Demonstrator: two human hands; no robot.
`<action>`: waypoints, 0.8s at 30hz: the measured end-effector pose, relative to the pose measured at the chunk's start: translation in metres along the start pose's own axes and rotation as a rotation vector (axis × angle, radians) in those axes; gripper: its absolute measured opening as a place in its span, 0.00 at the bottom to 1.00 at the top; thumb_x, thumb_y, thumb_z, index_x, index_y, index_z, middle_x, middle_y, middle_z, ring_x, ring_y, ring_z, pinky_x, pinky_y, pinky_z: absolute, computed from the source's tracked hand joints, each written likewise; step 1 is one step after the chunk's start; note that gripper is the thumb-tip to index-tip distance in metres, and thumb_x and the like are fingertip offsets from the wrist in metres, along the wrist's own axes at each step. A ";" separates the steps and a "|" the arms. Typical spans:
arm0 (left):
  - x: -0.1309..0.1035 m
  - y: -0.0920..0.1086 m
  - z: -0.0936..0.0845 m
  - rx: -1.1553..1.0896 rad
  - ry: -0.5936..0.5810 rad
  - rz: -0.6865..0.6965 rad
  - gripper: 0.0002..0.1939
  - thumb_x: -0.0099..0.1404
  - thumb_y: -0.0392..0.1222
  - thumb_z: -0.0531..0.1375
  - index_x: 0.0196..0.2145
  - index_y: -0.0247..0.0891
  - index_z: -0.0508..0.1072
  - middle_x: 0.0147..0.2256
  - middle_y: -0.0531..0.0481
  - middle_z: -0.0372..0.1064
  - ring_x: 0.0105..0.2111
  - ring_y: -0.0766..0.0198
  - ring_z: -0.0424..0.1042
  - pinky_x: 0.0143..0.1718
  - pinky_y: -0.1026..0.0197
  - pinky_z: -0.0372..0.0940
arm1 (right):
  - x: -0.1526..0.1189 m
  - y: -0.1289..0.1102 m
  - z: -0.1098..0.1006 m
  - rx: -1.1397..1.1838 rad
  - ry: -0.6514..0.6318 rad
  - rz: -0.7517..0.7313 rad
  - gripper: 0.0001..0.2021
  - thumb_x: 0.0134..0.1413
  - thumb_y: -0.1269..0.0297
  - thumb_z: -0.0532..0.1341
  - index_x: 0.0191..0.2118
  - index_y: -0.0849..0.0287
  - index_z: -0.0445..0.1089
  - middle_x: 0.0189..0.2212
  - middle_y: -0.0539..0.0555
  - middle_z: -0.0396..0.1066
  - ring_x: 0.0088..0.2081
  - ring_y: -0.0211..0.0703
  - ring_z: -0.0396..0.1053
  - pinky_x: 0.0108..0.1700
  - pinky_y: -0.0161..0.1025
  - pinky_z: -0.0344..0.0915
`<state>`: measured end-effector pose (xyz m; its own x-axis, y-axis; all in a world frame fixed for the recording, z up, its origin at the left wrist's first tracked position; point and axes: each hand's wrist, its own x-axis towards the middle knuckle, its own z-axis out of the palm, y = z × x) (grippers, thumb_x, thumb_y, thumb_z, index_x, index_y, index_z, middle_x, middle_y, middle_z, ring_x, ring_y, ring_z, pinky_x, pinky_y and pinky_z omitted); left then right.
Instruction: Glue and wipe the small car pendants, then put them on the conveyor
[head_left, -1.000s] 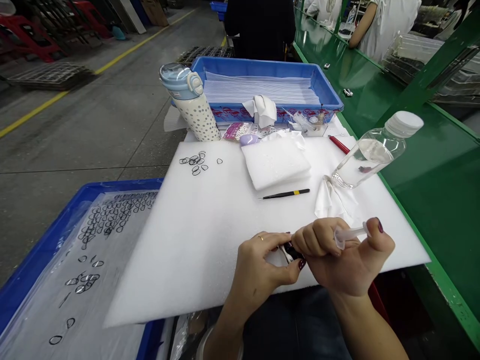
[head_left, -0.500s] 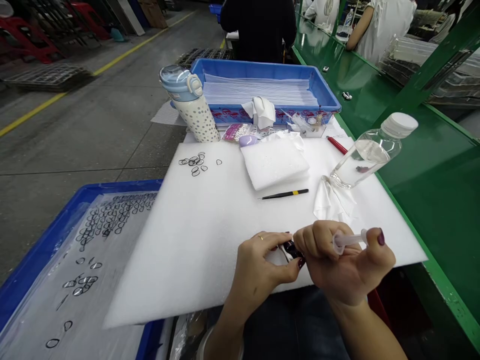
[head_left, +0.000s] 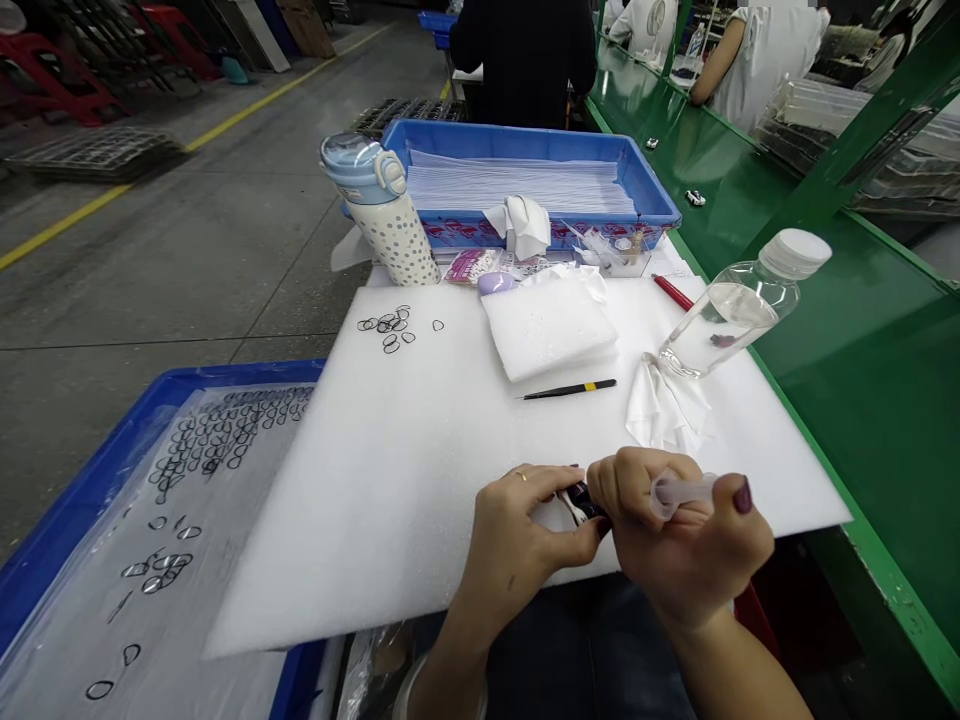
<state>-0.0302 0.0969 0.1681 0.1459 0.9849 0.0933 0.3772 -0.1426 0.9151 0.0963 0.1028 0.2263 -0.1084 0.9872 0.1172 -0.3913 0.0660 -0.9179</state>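
Between thumb and fingers, my left hand (head_left: 517, 530) pinches a small black-and-white toy car (head_left: 576, 503), partly covered by both hands. My right hand (head_left: 686, 535) is wrapped round a translucent syringe (head_left: 682, 492), its thumb on the plunger end. The syringe's tip is hidden behind my right fingers, which are right beside the car, so I cannot tell whether it touches. Both hands are over the near edge of a white foam sheet (head_left: 390, 480). Beyond them lie black tweezers (head_left: 570, 389) with a yellow band and a folded white foam pad (head_left: 551, 325).
Small black rings (head_left: 390, 322) lie on the foam's far left. A blue tray (head_left: 225, 372) at left holds many more. A clear bottle (head_left: 727, 310) stands on the right by a crumpled tissue (head_left: 664, 405). A spotted tumbler (head_left: 390, 225) and blue bin (head_left: 652, 180) stand behind.
My right thumb and the plunger end have moved left, closer to the fist, so less of the plunger sticks out. My left hand keeps its hold on the car.
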 end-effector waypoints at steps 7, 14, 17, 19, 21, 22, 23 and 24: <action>0.000 0.001 -0.003 0.016 -0.056 0.052 0.11 0.47 0.35 0.71 0.31 0.43 0.80 0.34 0.51 0.81 0.35 0.54 0.79 0.39 0.53 0.75 | 0.000 -0.020 -0.001 -0.136 -0.179 0.008 0.34 0.54 0.27 0.52 0.19 0.56 0.51 0.17 0.47 0.47 0.21 0.35 0.45 0.24 0.37 0.46; -0.006 -0.013 -0.001 0.220 -0.129 0.295 0.29 0.44 0.34 0.73 0.46 0.41 0.78 0.48 0.43 0.76 0.47 0.48 0.76 0.48 0.47 0.75 | 0.099 0.001 -0.002 -0.287 -0.097 -0.163 0.25 0.56 0.39 0.53 0.20 0.55 0.60 0.23 0.50 0.61 0.28 0.40 0.60 0.37 0.42 0.59; -0.008 -0.019 0.000 0.291 -0.116 0.356 0.30 0.48 0.33 0.71 0.50 0.41 0.75 0.51 0.42 0.73 0.49 0.47 0.75 0.48 0.47 0.75 | 0.103 0.008 -0.021 -0.590 -0.105 -0.140 0.23 0.60 0.41 0.51 0.35 0.57 0.70 0.39 0.55 0.72 0.44 0.47 0.68 0.49 0.45 0.61; -0.008 -0.022 0.001 0.319 -0.091 0.372 0.28 0.53 0.32 0.68 0.53 0.43 0.73 0.54 0.42 0.71 0.51 0.47 0.74 0.49 0.46 0.75 | 0.087 -0.001 -0.038 -0.843 -0.013 -0.240 0.22 0.62 0.44 0.52 0.46 0.57 0.69 0.48 0.58 0.72 0.51 0.50 0.67 0.53 0.47 0.59; -0.007 -0.024 0.002 0.332 -0.073 0.371 0.26 0.59 0.32 0.63 0.56 0.44 0.70 0.57 0.41 0.68 0.54 0.48 0.72 0.51 0.46 0.74 | 0.070 -0.012 -0.058 -1.188 0.125 -0.204 0.19 0.64 0.50 0.53 0.49 0.59 0.69 0.45 0.61 0.74 0.47 0.52 0.70 0.48 0.46 0.61; -0.006 -0.024 0.003 0.334 -0.065 0.365 0.26 0.61 0.32 0.61 0.57 0.45 0.69 0.58 0.41 0.67 0.56 0.48 0.70 0.52 0.45 0.73 | 0.066 -0.016 -0.067 -1.387 0.189 -0.104 0.18 0.65 0.53 0.53 0.47 0.61 0.70 0.40 0.61 0.75 0.42 0.53 0.72 0.43 0.45 0.62; -0.005 -0.023 0.005 0.333 -0.056 0.353 0.25 0.63 0.32 0.60 0.57 0.45 0.69 0.59 0.41 0.66 0.57 0.48 0.69 0.53 0.44 0.72 | 0.064 -0.018 -0.074 -1.574 0.239 0.022 0.17 0.65 0.56 0.52 0.45 0.62 0.72 0.36 0.61 0.76 0.37 0.52 0.73 0.38 0.43 0.61; -0.005 -0.022 0.006 0.327 -0.047 0.334 0.24 0.63 0.33 0.60 0.57 0.45 0.69 0.60 0.41 0.65 0.58 0.47 0.68 0.54 0.44 0.72 | 0.064 -0.018 -0.081 -1.728 0.269 0.140 0.16 0.66 0.58 0.51 0.43 0.62 0.73 0.32 0.62 0.76 0.34 0.52 0.73 0.35 0.42 0.59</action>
<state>-0.0338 0.0950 0.1453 0.3471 0.8752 0.3371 0.5697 -0.4822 0.6655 0.1703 0.1765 0.2193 0.1572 0.9811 0.1124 0.9603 -0.1253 -0.2492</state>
